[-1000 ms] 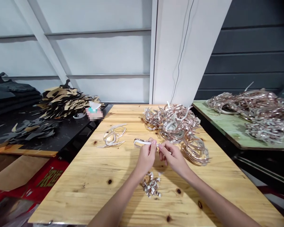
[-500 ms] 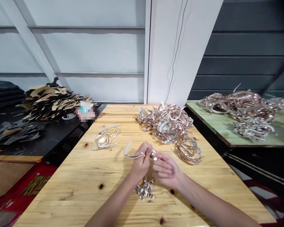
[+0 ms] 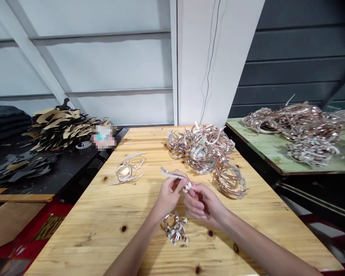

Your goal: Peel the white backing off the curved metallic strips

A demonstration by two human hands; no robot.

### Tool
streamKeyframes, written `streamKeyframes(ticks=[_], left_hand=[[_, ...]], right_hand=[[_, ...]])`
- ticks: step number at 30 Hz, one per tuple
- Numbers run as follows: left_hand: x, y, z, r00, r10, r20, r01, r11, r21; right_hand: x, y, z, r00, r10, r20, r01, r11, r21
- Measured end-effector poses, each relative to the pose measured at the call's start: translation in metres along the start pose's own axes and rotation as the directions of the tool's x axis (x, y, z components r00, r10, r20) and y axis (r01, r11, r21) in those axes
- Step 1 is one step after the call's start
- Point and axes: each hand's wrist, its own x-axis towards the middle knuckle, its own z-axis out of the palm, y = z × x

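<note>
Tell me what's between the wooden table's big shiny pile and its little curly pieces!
In the head view, the left hand, holding a bunched strip, and the right hand, close against it, are between the tangled rose-gold strip pile and curly strip scraps.

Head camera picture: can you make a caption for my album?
Left hand and right hand hold a pale strip over a wooden table.

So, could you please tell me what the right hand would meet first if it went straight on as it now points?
The right hand would probably meet the curled strip first, then the left hand gripping it; whether it already touches the strip is unclear.
</note>
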Motion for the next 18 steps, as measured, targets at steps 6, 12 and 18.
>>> streamKeyframes(ticks=[6,12,18], left_hand=[[-0.004,-0.003,-0.002,0.993,-0.121,-0.003,0.121,0.984,0.128],[-0.008,0.003,-0.007,0.991,0.014,0.135,-0.060,0.935,0.349],[-0.006,-0.014,-0.007,0.996,-0.029,0.080,0.004,0.955,0.297]], right_hand=[[0.002,0.003,-0.010,0.837,-0.545,-0.054,0.265,0.489,-0.831],[0.001,-0.003,-0.020,0.796,-0.592,0.126,0.205,0.067,-0.977],[0.000,-0.004,-0.018,0.858,-0.503,0.101,0.201,0.149,-0.968]])
